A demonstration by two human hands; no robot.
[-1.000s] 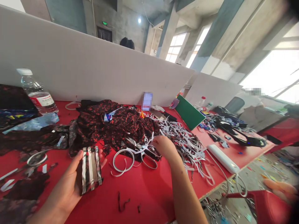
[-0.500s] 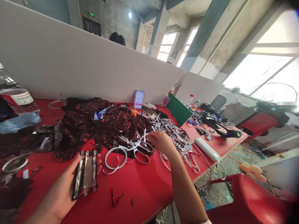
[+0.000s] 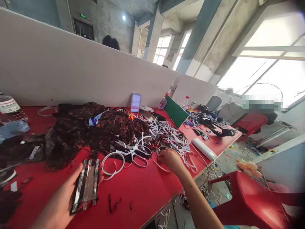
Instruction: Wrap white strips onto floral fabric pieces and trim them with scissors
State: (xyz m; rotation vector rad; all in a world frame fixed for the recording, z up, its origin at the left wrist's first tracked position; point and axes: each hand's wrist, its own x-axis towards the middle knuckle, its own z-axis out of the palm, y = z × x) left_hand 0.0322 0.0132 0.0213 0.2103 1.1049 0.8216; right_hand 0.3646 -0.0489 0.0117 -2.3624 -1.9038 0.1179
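Near the far edge of the red worktop, a cut-off bottle bears a blurred label. Over the near side, the left hand grips a silver-striped packet. Bare surface follows. Toward the right edge, the right hand nears white strips; fingertips hidden, its grip cannot be told.

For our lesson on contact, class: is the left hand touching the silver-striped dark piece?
Touching. The head view shows the left hand cradling the silver-striped dark piece, thumb against one edge and fingertips showing past the other.
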